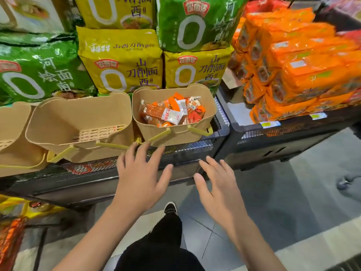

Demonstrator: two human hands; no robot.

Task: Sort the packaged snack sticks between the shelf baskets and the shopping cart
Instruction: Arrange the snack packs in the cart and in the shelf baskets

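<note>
leftmost basket (11,137) cut off by left edge. snack sticks (172,112): lower layers hidden by the basket wall (172,133); label print too small to read. shoe (344,182) at right blurred.

A single wide-angle view from the person's head looks forward and steeply down, close to a shop shelf (125,184). Tan baskets (78,118) sit near the middle, noodle bags (121,61) fill the top, and the floor (273,202) fills the bottom. Edges bend from the lens. No second view exists.
</note>
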